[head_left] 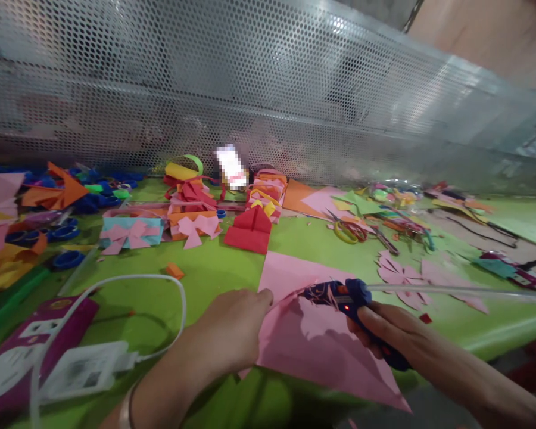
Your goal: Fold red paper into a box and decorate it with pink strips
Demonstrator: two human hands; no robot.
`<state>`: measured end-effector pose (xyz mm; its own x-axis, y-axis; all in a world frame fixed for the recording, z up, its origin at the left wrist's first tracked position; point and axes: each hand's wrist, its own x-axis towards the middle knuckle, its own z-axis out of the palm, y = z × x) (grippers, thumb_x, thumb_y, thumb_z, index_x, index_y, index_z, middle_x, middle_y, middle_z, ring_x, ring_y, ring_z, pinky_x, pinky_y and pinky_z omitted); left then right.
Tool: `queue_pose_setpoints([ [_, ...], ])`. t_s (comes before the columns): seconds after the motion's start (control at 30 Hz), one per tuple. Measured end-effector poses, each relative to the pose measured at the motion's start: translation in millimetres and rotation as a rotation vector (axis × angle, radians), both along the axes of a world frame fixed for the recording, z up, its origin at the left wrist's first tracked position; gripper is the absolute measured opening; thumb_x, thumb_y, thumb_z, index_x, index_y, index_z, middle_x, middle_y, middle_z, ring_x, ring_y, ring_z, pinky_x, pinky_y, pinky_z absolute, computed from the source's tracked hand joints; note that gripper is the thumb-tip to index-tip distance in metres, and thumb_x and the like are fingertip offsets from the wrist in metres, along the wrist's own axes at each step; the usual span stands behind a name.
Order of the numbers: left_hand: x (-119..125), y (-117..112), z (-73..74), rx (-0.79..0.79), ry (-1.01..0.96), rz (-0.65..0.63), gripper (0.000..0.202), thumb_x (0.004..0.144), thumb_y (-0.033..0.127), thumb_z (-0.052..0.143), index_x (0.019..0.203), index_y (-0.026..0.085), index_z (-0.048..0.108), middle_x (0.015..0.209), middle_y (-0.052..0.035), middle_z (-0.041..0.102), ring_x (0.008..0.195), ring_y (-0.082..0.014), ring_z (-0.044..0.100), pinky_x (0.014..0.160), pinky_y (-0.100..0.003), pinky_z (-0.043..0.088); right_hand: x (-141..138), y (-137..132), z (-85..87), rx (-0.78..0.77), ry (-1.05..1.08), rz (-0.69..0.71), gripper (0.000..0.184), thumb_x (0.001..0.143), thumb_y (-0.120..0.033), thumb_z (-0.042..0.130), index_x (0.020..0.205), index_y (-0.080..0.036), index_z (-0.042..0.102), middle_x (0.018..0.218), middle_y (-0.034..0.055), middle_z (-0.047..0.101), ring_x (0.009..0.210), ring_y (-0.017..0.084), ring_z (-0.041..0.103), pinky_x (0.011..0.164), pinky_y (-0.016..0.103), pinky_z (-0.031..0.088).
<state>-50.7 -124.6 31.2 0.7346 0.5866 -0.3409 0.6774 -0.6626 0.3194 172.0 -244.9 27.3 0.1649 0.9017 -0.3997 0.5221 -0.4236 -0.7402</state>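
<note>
My right hand [384, 328] is wrapped round the handle of a dark blue hot glue gun [355, 295], its small red light lit. A long clear glue stick [455, 290] extends from the back of the gun, and pink paper shreds cling about its front. My left hand [234, 328] pinches a small pink paper strip [286, 300] close to the gun's nozzle. Whether nozzle and strip touch, I cannot tell. Beneath both lies a large pink paper sheet [321, 357] on the green tabletop [214, 369].
At the left are a purple power strip [67, 333] and a white charger [89, 369] with its cable. Folded paper bags with bows [131, 233], a red paper piece [250, 229], scissors [346, 229] and pink paper flowers [402, 277] lie around. A perforated metal panel [259, 77] stands behind.
</note>
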Motion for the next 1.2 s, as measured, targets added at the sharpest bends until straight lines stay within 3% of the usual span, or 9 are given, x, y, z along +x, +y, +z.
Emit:
queue_pose_setpoints([
  [0.23, 0.6, -1.2, -2.8, 0.007, -0.032, -0.039, 0.043, 0.058, 0.004, 0.056, 0.097, 0.022, 0.058, 0.088, -0.0078, 0.068, 0.08, -0.0267, 0.063, 0.056, -0.028, 0.036, -13.2, -3.5, 5.4, 0.037, -0.003, 0.053, 0.056, 0.078, -0.07, 0.037, 0.069, -0.018, 0.056, 0.063, 0.0016, 0.051, 0.057, 0.013, 0.047, 0.052, 0.024, 0.039],
  [0.4, 1.8, -3.9, 1.1, -0.037, -0.075, -0.015, 0.055, 0.058, 0.006, 0.058, 0.11, 0.023, 0.055, 0.091, -0.0088, 0.068, 0.081, -0.027, 0.063, 0.056, -0.028, 0.037, -4.6, 4.6, 6.0, 0.01, 0.025, -0.032, 0.057, 0.076, -0.072, 0.039, 0.071, -0.017, 0.054, 0.063, 0.0008, 0.049, 0.056, 0.012, 0.045, 0.05, 0.023, 0.037],
  [0.57, 4.6, -4.7, -4.2, -0.069, -0.155, 0.012, 0.04, 0.061, 0.009, 0.058, 0.098, 0.024, 0.062, 0.089, -0.0077, 0.069, 0.08, -0.0245, 0.064, 0.057, -0.027, 0.037, -2.7, 7.6, 6.7, 0.013, 0.032, -0.037, 0.057, 0.075, -0.072, 0.04, 0.072, -0.017, 0.053, 0.067, 0.001, 0.049, 0.058, 0.012, 0.045, 0.052, 0.024, 0.038],
  [0.77, 7.4, -8.2, -17.3, -0.066, -0.182, 0.071, 0.025, 0.061, 0.012, 0.061, 0.082, 0.023, 0.066, 0.08, -0.0055, 0.07, 0.075, -0.0223, 0.064, 0.058, -0.026, 0.038, -15.1, -8.3, 6.5, 0.007, -0.017, 0.026, 0.058, 0.074, -0.073, 0.04, 0.066, -0.019, 0.056, 0.063, 0.0023, 0.052, 0.056, 0.013, 0.046, 0.052, 0.025, 0.041],
  [1.0, 5.6, -9.8, -26.0, -0.033, -0.253, 0.037, 0.021, 0.064, 0.012, 0.058, 0.081, 0.021, 0.066, 0.077, -0.007, 0.069, 0.067, -0.0198, 0.062, 0.054, -0.026, 0.036, 2.8, 0.1, 1.2, -0.019, 0.08, -0.133, 0.06, 0.073, -0.073, 0.044, 0.077, -0.015, 0.058, 0.07, 0.0025, 0.051, 0.06, 0.012, 0.046, 0.052, 0.023, 0.038],
  [1.2, 4.4, -8.6, -31.9, -0.056, -0.258, 0.031, 0.013, 0.065, 0.014, 0.06, 0.075, 0.021, 0.065, 0.071, -0.0054, 0.068, 0.063, -0.0179, 0.06, 0.053, -0.025, 0.035, -23.1, -11.2, 12.2, 0.002, 0.047, -0.15, 0.06, 0.07, -0.074, 0.046, 0.07, -0.017, 0.06, 0.063, 0.0011, 0.05, 0.057, 0.013, 0.046, 0.053, 0.024, 0.04],
])
